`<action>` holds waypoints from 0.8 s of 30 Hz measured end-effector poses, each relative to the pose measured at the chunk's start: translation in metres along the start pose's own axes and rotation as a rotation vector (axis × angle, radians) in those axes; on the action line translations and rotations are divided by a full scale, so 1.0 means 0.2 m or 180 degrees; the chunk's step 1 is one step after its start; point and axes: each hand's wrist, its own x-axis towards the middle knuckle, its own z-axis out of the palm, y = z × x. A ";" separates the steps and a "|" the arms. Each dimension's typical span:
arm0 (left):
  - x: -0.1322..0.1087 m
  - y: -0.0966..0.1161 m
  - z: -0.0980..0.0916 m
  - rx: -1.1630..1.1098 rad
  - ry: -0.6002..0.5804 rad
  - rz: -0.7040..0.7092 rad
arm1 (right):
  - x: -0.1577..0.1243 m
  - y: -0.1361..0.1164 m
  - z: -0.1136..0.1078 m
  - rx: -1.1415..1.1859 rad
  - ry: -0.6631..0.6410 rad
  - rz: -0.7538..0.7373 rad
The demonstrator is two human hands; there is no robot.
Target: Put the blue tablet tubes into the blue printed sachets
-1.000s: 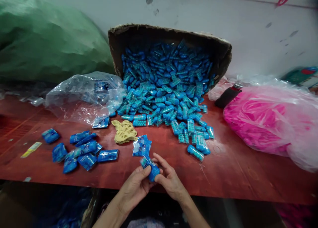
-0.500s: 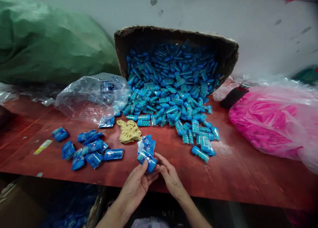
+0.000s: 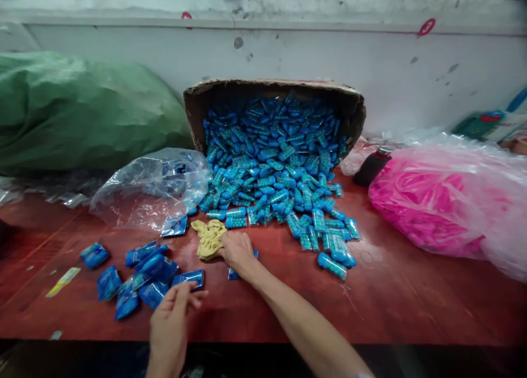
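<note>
My right hand (image 3: 236,249) reaches across the red table (image 3: 391,295) and closes its fingers on the edge of a yellow clump of rubber bands (image 3: 209,236). It covers part of a small stack of empty blue sachets (image 3: 233,272). My left hand (image 3: 169,324) hovers at the table's front edge with its fingers loosely apart and nothing in them. Its fingertips are just in front of a bagged blue item (image 3: 188,278) at the right end of a loose group of bagged blue items (image 3: 140,274).
A tipped cardboard box (image 3: 354,106) spills several blue capsule-shaped items (image 3: 275,175) onto the table. A clear plastic bag (image 3: 148,189) lies to its left and a green sack (image 3: 82,109) behind that. A pink-filled bag (image 3: 436,202) sits at the right, next to a dark bottle (image 3: 373,167).
Both hands held one blue bagged item together near the front edge. Now they are apart: the left has moved left to the bagged group, the right forward onto the yellow clump. The view tilted up.
</note>
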 end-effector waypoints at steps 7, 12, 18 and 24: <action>0.02 -0.20 0.22 0.2922 -0.0819 0.2725 | -0.12 0.16 -0.01 -0.0231 0.0001 -0.0028; 0.11 -0.35 0.29 0.4101 -0.0878 0.3410 | -0.37 0.27 -0.04 -0.0485 0.0029 0.0046; 0.00 -0.39 0.26 0.4245 -0.0670 0.3522 | -0.51 0.24 0.00 -0.0433 0.0292 0.0173; 0.05 -0.32 0.07 0.4280 -0.0387 0.3473 | -0.56 0.24 0.01 -0.0207 0.0498 0.0238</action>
